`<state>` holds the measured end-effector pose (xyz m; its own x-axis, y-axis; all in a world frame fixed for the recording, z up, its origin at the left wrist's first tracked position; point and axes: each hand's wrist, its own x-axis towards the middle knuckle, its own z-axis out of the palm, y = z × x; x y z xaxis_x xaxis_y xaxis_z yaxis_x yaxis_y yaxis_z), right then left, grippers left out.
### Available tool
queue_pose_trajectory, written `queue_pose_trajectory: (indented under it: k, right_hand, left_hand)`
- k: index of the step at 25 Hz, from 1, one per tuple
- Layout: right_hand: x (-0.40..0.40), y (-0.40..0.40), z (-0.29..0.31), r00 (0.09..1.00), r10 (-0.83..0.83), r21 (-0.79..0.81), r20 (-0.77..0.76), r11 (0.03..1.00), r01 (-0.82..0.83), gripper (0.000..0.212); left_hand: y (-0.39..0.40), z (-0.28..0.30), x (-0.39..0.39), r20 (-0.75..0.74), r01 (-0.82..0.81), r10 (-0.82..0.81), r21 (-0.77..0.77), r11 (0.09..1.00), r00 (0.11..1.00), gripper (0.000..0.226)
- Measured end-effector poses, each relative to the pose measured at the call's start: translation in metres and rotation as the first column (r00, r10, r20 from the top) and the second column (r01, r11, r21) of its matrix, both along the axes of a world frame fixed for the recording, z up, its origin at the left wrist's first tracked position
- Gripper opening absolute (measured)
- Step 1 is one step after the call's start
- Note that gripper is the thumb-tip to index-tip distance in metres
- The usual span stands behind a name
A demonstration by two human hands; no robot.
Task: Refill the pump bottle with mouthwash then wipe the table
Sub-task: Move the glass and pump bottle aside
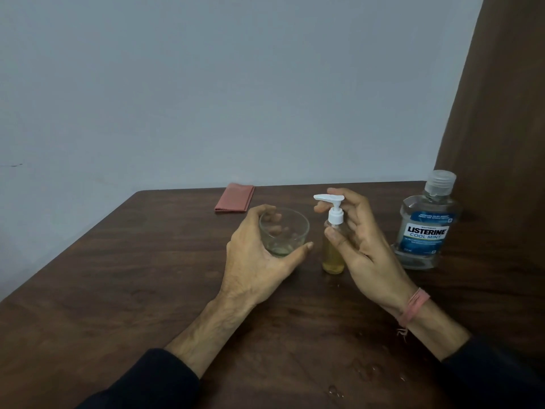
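A small clear pump bottle (333,255) with a white pump head and yellowish liquid stands upright at the table's middle. My right hand (358,249) wraps it from the right, thumb on its shoulder, index finger over the pump top. Left of it stands a clear glass tumbler (284,231) with a little liquid at the bottom; my left hand (256,258) grips it around the near side. A capped Listerine Cool Mint mouthwash bottle (426,228), nearly drained, stands to the right. A folded pink cloth (235,198) lies at the table's far edge.
The dark wooden table (132,276) meets a pale wall at the back. A brown curtain (501,98) hangs at the right behind the mouthwash bottle. Water droplets (334,390) lie on the tabletop near the front.
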<state>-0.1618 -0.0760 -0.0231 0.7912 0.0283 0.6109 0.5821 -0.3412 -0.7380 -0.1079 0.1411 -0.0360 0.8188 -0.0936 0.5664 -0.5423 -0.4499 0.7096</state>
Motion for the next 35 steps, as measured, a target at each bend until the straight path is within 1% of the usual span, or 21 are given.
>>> queue_pose_trajectory:
  k: [3,7,11,13,16,18,20,21,22,23,24,25,26,28,30,32,35]
  right_hand:
    - [0.001,-0.004,0.001,0.999,0.028,0.029,-0.034,0.999,-0.027,0.055]
    - [-0.001,-0.010,0.002,0.994,0.042,0.020,-0.097,0.999,-0.041,0.057]
    - [-0.008,-0.006,-0.001,0.987,0.038,0.009,-0.156,0.999,-0.037,0.044]
    - [-0.010,-0.006,0.001,0.984,0.013,0.013,-0.179,1.000,-0.011,0.043]
    - [-0.015,-0.005,0.004,0.979,-0.026,0.009,-0.201,1.000,0.028,0.048]
    - [-0.019,-0.002,0.005,0.975,-0.037,0.005,-0.220,0.999,0.039,0.058]
    - [-0.021,-0.001,0.004,0.964,-0.040,0.015,-0.262,0.999,0.046,0.064]
    - [-0.021,0.000,0.004,0.958,-0.043,0.026,-0.282,0.998,0.052,0.064]
    - [-0.022,0.001,0.003,0.954,-0.049,0.030,-0.295,0.998,0.060,0.063]
    - [-0.023,0.001,0.003,0.952,-0.057,0.030,-0.300,0.997,0.069,0.063]
    - [-0.023,0.002,0.004,0.951,-0.065,0.029,-0.302,0.997,0.078,0.064]
    - [-0.022,0.002,0.004,0.949,-0.074,0.027,-0.306,0.996,0.086,0.064]
    - [-0.022,0.001,0.005,0.947,-0.083,0.024,-0.312,0.995,0.095,0.065]
    - [-0.021,0.000,0.006,0.941,-0.097,0.014,-0.323,0.994,0.108,0.067]
    - [-0.021,-0.001,0.006,0.936,-0.104,0.009,-0.336,0.994,0.113,0.067]
    - [-0.020,-0.002,0.003,0.935,-0.110,0.006,-0.337,0.993,0.119,0.066]
    - [-0.018,-0.004,0.001,0.929,-0.118,0.007,-0.352,0.992,0.129,0.068]
  left_hand:
    - [-0.001,0.001,-0.001,-0.019,-0.029,0.029,-0.001,1.000,0.999,0.096]
    - [-0.001,0.001,-0.001,-0.055,-0.035,0.035,0.008,0.999,0.998,0.097]
    - [0.002,0.004,-0.004,-0.107,-0.039,0.039,0.001,0.999,0.994,0.101]
    - [0.004,0.006,-0.004,-0.130,-0.049,0.047,-0.015,0.999,0.990,0.101]
    - [0.005,0.008,-0.007,-0.127,-0.033,0.030,-0.025,0.999,0.991,0.099]
    - [0.006,0.009,-0.010,-0.133,-0.022,0.021,-0.006,1.000,0.991,0.103]
    - [0.011,0.012,-0.016,-0.132,-0.004,0.014,0.072,0.997,0.991,0.118]
    - [0.014,0.013,-0.020,-0.081,-0.012,0.024,0.139,0.990,0.996,0.122]
    - [0.019,0.013,-0.025,0.025,-0.038,0.033,0.207,0.978,0.999,0.117]
    - [0.024,0.014,-0.030,0.165,-0.073,0.031,0.251,0.965,0.986,0.104]
    - [0.030,0.014,-0.033,0.298,-0.103,0.017,0.274,0.956,0.954,0.085]
    - [0.034,0.014,-0.036,0.401,-0.118,-0.010,0.295,0.948,0.916,0.067]
    - [0.037,0.013,-0.037,0.463,-0.122,-0.044,0.322,0.939,0.885,0.053]
    - [0.039,0.012,-0.036,0.493,-0.117,-0.090,0.374,0.920,0.865,0.039]
    - [0.037,0.010,-0.028,0.497,-0.112,-0.098,0.376,0.920,0.862,0.033]
    - [0.031,0.011,-0.015,0.483,-0.113,-0.086,0.368,0.923,0.871,0.030]
    - [0.017,0.021,0.012,0.414,-0.116,-0.047,0.359,0.926,0.909,0.030]
